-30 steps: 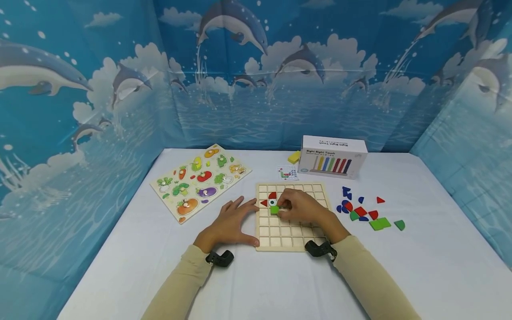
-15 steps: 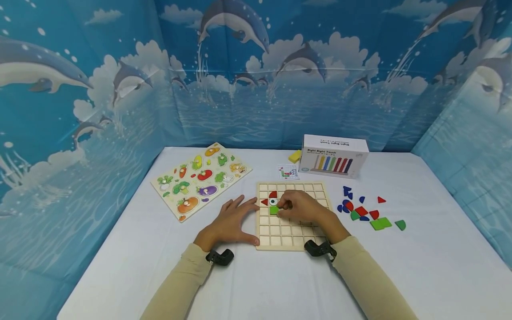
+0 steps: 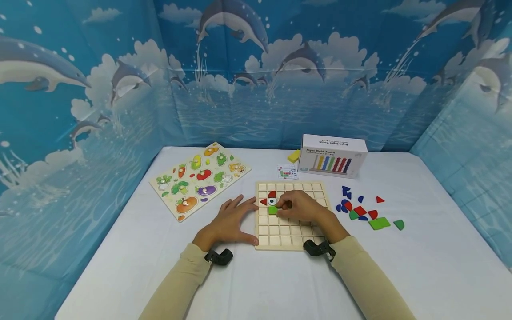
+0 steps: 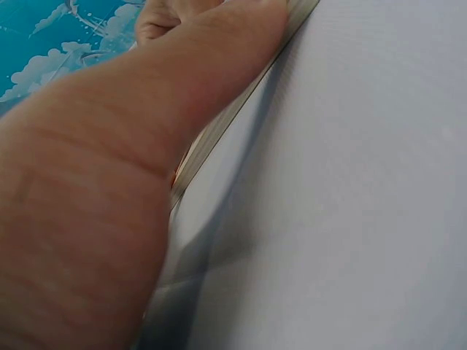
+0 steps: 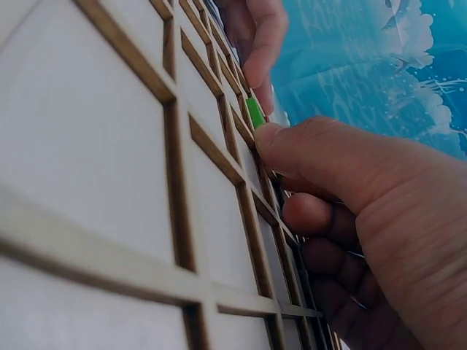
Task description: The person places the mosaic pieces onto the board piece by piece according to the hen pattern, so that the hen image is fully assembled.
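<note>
A wooden grid board (image 3: 274,230) lies in the middle of the table. My right hand (image 3: 302,207) pinches a green square tile (image 3: 272,210) at a cell in the board's upper left part; the right wrist view shows the thumb against the tile's edge (image 5: 255,111). Directly above that tile is a white tile with an eye dot (image 3: 272,202). A red triangle (image 3: 263,202) sits left of the eye tile, a red quarter-round piece (image 3: 272,194) above it. With fingers spread, my left hand (image 3: 229,224) touches the board's left edge; its thumb (image 4: 241,36) rests against the side.
Loose red, blue and green shapes, among them a red square (image 3: 360,210), lie right of the board. Behind it are a pattern card (image 3: 287,172), a yellow block (image 3: 294,156) and a white box (image 3: 334,155). A vegetable puzzle board (image 3: 196,189) lies at the back left.
The green square tile has shifted slightly left, now lined up under the eye tile, with the right hand still pinching it. The left hand stays at the board's edge.
</note>
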A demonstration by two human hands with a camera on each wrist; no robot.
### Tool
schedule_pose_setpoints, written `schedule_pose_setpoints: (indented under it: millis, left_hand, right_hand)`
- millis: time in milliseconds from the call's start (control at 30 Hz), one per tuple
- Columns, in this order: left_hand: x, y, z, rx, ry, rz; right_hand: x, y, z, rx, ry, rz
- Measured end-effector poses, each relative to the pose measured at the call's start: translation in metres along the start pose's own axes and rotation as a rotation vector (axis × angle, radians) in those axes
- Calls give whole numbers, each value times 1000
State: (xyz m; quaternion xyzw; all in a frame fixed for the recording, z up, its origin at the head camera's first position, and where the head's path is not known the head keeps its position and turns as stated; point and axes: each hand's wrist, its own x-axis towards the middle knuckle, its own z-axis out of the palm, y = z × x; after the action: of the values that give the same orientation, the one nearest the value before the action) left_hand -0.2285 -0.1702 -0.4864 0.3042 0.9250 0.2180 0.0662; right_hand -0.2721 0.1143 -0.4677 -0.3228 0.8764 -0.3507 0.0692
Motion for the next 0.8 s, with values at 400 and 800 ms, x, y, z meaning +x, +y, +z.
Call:
schedule_pose_setpoints:
  millis: [400, 800]
  left_hand:
    - [0, -3, 2, -2, 9, 7]
    - [1, -2, 3, 6, 3, -7]
  right_hand:
    - [0, -1, 1, 58, -20, 57]
    - [0, -1, 1, 48, -41, 83]
